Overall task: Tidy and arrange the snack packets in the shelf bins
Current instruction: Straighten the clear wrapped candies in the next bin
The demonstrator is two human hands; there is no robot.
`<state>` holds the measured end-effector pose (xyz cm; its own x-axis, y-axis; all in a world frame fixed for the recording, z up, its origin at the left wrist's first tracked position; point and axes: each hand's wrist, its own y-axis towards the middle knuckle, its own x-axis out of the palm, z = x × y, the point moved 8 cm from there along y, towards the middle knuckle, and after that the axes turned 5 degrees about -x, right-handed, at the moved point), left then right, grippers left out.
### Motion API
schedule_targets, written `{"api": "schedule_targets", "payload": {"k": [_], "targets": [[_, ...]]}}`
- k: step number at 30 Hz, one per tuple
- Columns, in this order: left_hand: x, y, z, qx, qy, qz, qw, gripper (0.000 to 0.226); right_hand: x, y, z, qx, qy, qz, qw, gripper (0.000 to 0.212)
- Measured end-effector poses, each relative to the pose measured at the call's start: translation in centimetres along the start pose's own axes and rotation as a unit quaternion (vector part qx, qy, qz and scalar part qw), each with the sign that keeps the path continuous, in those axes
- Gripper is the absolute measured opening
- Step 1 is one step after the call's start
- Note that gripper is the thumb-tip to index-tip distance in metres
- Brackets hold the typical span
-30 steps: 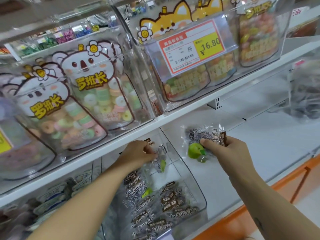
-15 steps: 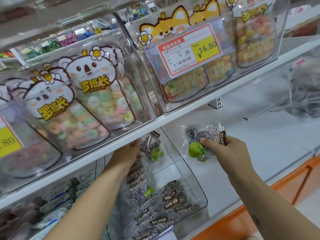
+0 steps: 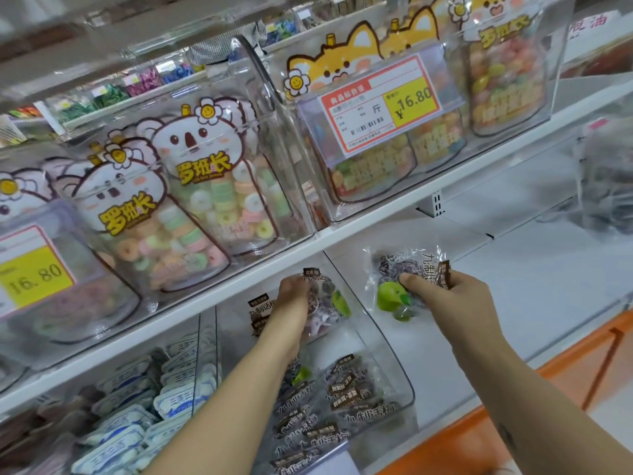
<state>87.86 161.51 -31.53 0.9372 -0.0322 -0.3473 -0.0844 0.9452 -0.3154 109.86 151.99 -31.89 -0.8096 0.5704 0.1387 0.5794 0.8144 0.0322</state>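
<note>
My left hand (image 3: 294,296) reaches deep into a clear plastic bin (image 3: 387,358) on the lower shelf and holds a clear plum packet with a green fruit picture (image 3: 329,296) at the bin's back. Several more of these dark-labelled packets (image 3: 329,406) lie in the bin's front. My right hand (image 3: 455,299) is outside the bin to its right, above the bare white shelf, and pinches several of the same packets (image 3: 397,286) bunched together.
On the upper shelf stand clear bins of koala-printed ring-candy bags (image 3: 205,207) and fox-printed candy bags (image 3: 376,159) with 16.80 price tags. A bin of blue-white packets (image 3: 137,413) sits left of the plum bin. An orange ledge (image 3: 513,406) edges the shelf unit.
My left hand has lifted one packet up from the pile and moved it to the back of the bin. The right hand has kept still with its packets.
</note>
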Motion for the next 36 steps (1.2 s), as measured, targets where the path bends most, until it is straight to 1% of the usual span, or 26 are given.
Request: {"api": "schedule_targets", "payload": {"k": [1, 2, 4, 5, 7, 9, 12, 14, 16, 18, 20, 22, 24, 25, 27, 28, 29, 32, 34, 36], "targets": [[0.3, 0.1, 0.5, 0.014, 0.023, -0.014, 1.000, 0.016, 0.1, 0.0, 0.0, 0.001, 0.000, -0.001, 1.000, 0.015], [0.6, 0.3, 1.1, 0.039, 0.072, -0.028, 0.996, 0.016, 0.2, 0.0, 0.1, 0.002, -0.002, -0.002, 1.000, 0.015], [0.9, 0.3, 2.2, 0.083, 0.185, -0.055, 0.978, 0.019, 0.2, 0.0, 0.1, 0.003, -0.006, -0.002, 1.000, 0.017], [0.8, 0.2, 2.4, 0.095, 0.219, -0.068, 0.969, 0.023, 0.1, 0.0, 0.1, 0.004, -0.008, -0.001, 1.000, 0.018], [0.0, 0.4, 2.7, 0.107, 0.256, -0.075, 0.958, 0.028, -0.1, 0.1, 0.1, 0.003, -0.011, 0.000, 1.000, 0.018], [-1.4, 0.8, 2.6, 0.125, 0.288, -0.047, 0.948, 0.024, -0.2, 0.2, 0.1, 0.001, -0.010, 0.001, 1.000, 0.016], [-2.7, 1.6, 2.1, 0.154, 0.299, -0.014, 0.942, 0.018, -0.2, 0.3, 0.2, 0.002, -0.008, 0.002, 1.000, 0.017], [-2.7, 2.3, 1.5, 0.159, 0.314, -0.023, 0.936, 0.015, -0.2, 0.3, 0.3, 0.002, -0.010, 0.000, 1.000, 0.017], [-2.6, 3.2, 1.1, 0.158, 0.342, -0.033, 0.926, 0.017, 0.0, 0.2, 0.2, 0.001, -0.011, -0.003, 1.000, 0.017], [-2.5, 4.2, 1.0, 0.159, 0.394, -0.026, 0.905, 0.019, 0.0, 0.2, 0.2, 0.001, -0.011, -0.003, 1.000, 0.017], [-2.3, 5.1, 1.2, 0.169, 0.451, -0.001, 0.877, 0.024, 0.0, 0.2, 0.2, 0.004, -0.010, -0.003, 1.000, 0.018], [-1.7, 5.6, 1.3, 0.166, 0.479, -0.001, 0.862, 0.026, 0.0, 0.2, 0.4, 0.006, -0.011, -0.003, 1.000, 0.020], [-0.7, 5.8, 1.2, 0.159, 0.499, -0.008, 0.852, 0.034, 0.0, 0.3, 0.5, 0.005, -0.011, -0.003, 1.000, 0.021], [-0.3, 5.7, 1.5, 0.168, 0.520, 0.008, 0.837, 0.033, 0.0, 0.3, 0.5, 0.004, -0.013, -0.003, 1.000, 0.021], [0.1, 5.1, 2.4, 0.211, 0.564, 0.080, 0.794, 0.026, 0.0, 0.4, 0.5, -0.001, -0.017, -0.004, 1.000, 0.021], [0.0, 5.0, 2.7, 0.226, 0.575, 0.117, 0.778, 0.026, 0.1, 0.4, 0.4, -0.008, -0.018, -0.006, 1.000, 0.021], [-0.1, 4.9, 2.8, 0.233, 0.575, 0.144, 0.771, 0.027, 0.1, 0.4, 0.3, -0.018, -0.019, -0.007, 1.000, 0.022], [-0.4, 5.1, 2.9, 0.236, 0.548, 0.180, 0.782, 0.026, 0.1, 0.2, -0.5, -0.064, -0.042, -0.007, 0.997, 0.026], [-0.4, 4.8, 3.1, 0.233, 0.531, 0.176, 0.796, 0.026, 0.1, -0.2, -1.5, -0.109, -0.080, -0.001, 0.991, 0.023], [-0.8, 3.9, 3.3, 0.220, 0.518, 0.157, 0.811, 0.028, 0.1, -1.1, -3.1, -0.182, -0.115, 0.008, 0.977, 0.020]]}}
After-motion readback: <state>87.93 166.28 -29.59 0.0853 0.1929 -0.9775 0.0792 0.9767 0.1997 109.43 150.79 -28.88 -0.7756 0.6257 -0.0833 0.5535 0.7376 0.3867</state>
